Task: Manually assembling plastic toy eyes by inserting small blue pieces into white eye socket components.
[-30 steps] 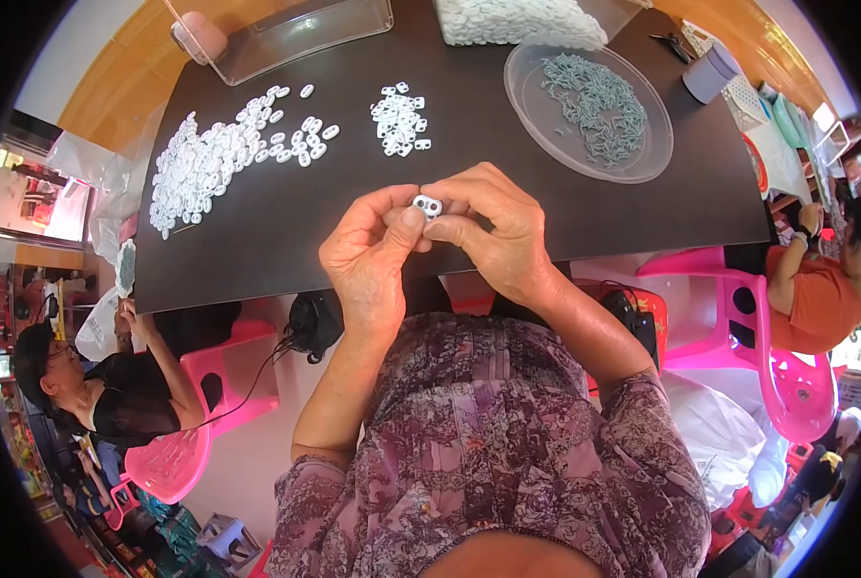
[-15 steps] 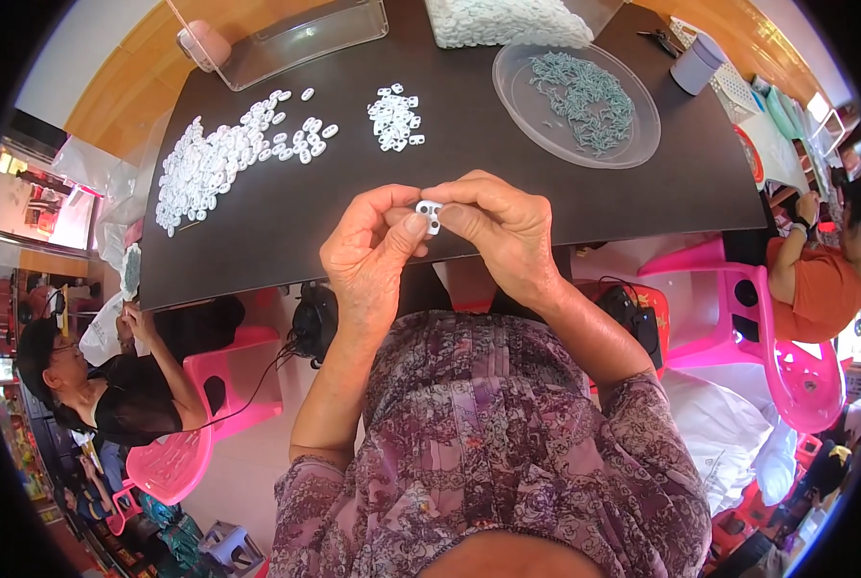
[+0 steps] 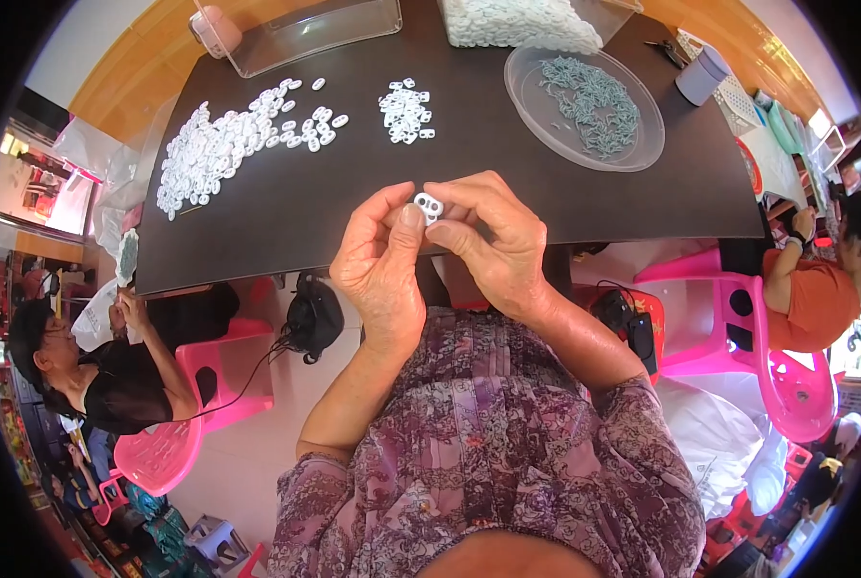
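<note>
Just over the near edge of the dark table, my left hand (image 3: 380, 265) and my right hand (image 3: 503, 236) meet, fingertips closed around a small white two-holed plastic piece (image 3: 429, 205). It looks like a cord lock, its two dark holes facing up between my thumbs. My fingers hide its lower part. Loose white oval two-holed pieces (image 3: 204, 154) lie in a spread pile at the left of the table. Farther in, near the middle, sits a smaller heap of squarish white pieces (image 3: 406, 113). Thin grey-green parts (image 3: 594, 101), too small to make out, fill a round clear tray (image 3: 536, 140) at the right.
A clear bin (image 3: 315, 39) and a box of white pieces (image 3: 517, 21) stand at the back. Near the right corner are a grey-lidded container (image 3: 702, 75) and scissors (image 3: 666, 50). People sit on pink chairs (image 3: 233, 371) at both sides.
The white piece has tilted between my fingers, and its holes now face up more plainly. My right thumb has shifted lower beside it. The whole view has shifted slightly.
</note>
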Demonstrator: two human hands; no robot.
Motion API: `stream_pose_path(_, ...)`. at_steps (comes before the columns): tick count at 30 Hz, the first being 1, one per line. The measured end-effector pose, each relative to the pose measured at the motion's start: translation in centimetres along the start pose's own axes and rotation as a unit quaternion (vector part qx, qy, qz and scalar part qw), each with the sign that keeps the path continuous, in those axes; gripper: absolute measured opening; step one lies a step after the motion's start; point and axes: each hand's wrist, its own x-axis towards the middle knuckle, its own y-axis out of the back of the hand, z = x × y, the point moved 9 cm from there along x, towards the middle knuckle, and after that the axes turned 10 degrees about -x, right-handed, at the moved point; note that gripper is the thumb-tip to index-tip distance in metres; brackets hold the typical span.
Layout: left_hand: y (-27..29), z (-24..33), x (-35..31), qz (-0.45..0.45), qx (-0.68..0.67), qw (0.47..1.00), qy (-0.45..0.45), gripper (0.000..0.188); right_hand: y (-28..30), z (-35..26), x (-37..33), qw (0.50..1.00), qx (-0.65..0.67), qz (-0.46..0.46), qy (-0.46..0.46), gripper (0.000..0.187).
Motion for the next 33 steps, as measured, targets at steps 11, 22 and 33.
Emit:
stream_pose_path(11,0.3,-0.8,0.2,-0.027,-0.023,0.999,0.021,0.017,-0.2,-0.1,-0.1,0.999,-0.045,0.02,0.022,0.031)
stream_pose_path(22,0.5,-0.3,0.2,-0.034,-0.026,0.999,0.006,0.018,-0.4,-0.5,-0.2,0.998,-0.047,0.036,0.021,0.031)
stream_pose_path(33,1.1,-0.5,-0.2,-0.014,0.002,0.999,-0.046,0.02,-0.7,-1.5,-0.3,0.989,-0.078,0.068,0.106,0.03)
